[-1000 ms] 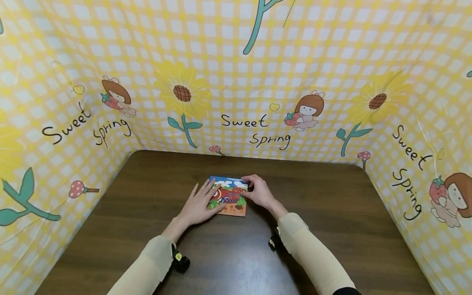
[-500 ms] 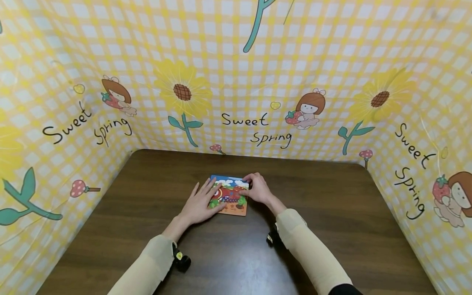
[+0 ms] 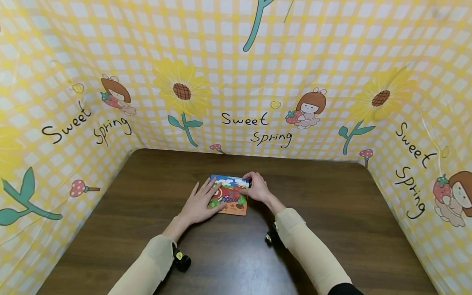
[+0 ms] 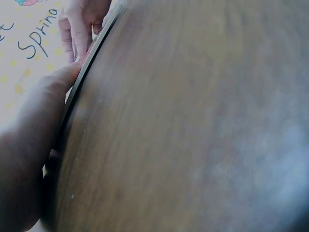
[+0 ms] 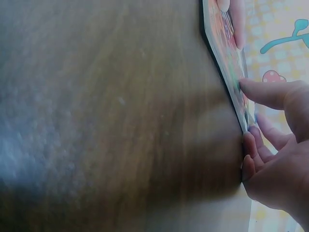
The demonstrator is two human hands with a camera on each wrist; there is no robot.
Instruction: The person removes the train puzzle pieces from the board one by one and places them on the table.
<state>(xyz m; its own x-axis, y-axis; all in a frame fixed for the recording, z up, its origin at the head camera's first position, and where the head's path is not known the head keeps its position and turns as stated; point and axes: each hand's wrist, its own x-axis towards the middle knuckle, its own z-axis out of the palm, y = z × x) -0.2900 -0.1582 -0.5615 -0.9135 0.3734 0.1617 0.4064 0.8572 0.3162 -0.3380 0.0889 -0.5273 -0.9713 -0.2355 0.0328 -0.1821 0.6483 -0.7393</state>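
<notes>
- Head view: flat picture board (image 3: 230,193) on the table (image 3: 313,196), at the far middle, between both hands. Red vehicle, blue sky and clouds, orange near strip.
- Left hand (image 3: 199,205): palm down, laid over board's left side. Fingers straight and spread apart, tips pointing far; thumb set off to the right, on the near part of the board.
- Left arm slants from near left toward far right; pale sleeve (image 3: 144,266), black device (image 3: 182,262) at the wrist.
- Right hand (image 3: 258,189): at board's right edge, wrist bent so fingers point left. Thumb on the printed face, forefinger at the far right corner, the two holding that edge.
- Right wrist view: remaining fingers curled beside the corner, tips low, by the table.
- Right arm slants from near right toward far left.
- Yellow checked cloth (image 3: 236,73) stands along the table's far, left and right sides.
</notes>
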